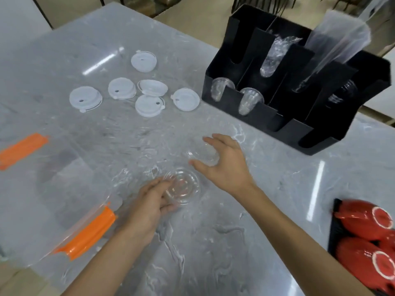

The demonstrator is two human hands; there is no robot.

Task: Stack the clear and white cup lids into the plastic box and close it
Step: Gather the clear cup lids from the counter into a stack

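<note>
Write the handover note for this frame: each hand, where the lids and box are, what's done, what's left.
Left hand: grips a clear round plastic lid at its near edge, on the grey marble table.
Right hand: fingers curved over a second clear plastic lid; a closed grip cannot be confirmed.
Six white round plastic lids lie loose further back on the table.
Clear plastic box with orange latches sits at the left, open; no lids visible inside.
Done: nothing boxed yet.
Left: stack clear lids, then white ones, into the box and close it.
</note>
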